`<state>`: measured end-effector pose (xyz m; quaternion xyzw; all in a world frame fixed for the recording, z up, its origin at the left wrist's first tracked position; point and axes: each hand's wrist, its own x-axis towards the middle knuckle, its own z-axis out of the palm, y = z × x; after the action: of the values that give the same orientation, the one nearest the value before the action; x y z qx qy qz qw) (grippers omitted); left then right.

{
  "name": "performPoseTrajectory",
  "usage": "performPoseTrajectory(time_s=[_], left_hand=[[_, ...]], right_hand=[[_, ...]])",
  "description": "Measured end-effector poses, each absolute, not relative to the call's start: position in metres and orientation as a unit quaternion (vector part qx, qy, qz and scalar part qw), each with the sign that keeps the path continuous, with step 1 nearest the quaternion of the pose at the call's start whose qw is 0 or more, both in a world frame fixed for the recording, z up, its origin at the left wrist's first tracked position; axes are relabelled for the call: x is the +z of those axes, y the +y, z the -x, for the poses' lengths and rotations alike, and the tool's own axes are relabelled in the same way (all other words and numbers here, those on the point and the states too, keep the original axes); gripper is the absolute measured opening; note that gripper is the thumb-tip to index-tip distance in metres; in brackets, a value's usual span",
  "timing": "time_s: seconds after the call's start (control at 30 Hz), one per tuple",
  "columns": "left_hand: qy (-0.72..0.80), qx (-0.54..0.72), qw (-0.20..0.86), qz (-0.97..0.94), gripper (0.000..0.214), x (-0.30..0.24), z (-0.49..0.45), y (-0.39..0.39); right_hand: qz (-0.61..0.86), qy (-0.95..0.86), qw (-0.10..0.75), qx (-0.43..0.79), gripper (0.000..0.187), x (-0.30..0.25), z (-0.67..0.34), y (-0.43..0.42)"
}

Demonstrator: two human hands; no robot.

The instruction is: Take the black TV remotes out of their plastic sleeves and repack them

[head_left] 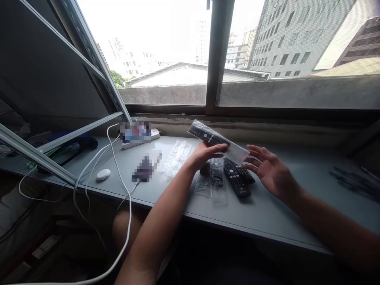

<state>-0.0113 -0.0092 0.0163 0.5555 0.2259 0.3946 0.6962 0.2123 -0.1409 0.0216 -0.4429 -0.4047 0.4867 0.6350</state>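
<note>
My left hand (pixel 206 152) is closed on a black remote control (pixel 211 137) inside a clear plastic bag (pixel 237 152), held tilted above the table. The bag's loose end points right. At that end is my right hand (pixel 273 172), fingers apart; whether its fingertips touch the plastic I cannot tell. Beneath the hands, a bare black remote (pixel 234 180) lies on the table, with another remote (pixel 247 174) partly behind it. To their left, a bagged remote (pixel 217 174) lies in clear plastic.
Clear plastic bags (pixel 177 156) lie left of my forearm on the grey table (pixel 282 221). Farther left are a white round object (pixel 103 174), a blurred item on a cable and white cables (pixel 120 166). A metal frame (pixel 89 122) slants up at left. A window stands behind.
</note>
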Motion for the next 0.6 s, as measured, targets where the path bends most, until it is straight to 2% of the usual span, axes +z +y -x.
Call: performPoseTrajectory(time_s=[0.17,0.27,0.47,0.6], left_hand=[[0.221,0.359,0.706,-0.57,0.049,0.017,0.009,-0.013],[0.215,0.347,0.705,-0.579,0.051,0.017,0.009,-0.015],[0.243,0.379,0.732,-0.512,0.053,0.014,0.009,-0.006],[0.271,0.41,0.737,-0.464,0.046,0.01,0.01,0.004]], right_hand=[[0.46,-0.435,0.583,0.51,0.044,0.017,-0.203,-0.144],[0.482,-0.431,0.57,0.506,0.04,0.015,-0.203,-0.145],[0.465,-0.375,0.606,0.524,0.037,0.014,-0.213,-0.139],[0.443,-0.35,0.62,0.545,0.035,0.014,-0.217,-0.135]])
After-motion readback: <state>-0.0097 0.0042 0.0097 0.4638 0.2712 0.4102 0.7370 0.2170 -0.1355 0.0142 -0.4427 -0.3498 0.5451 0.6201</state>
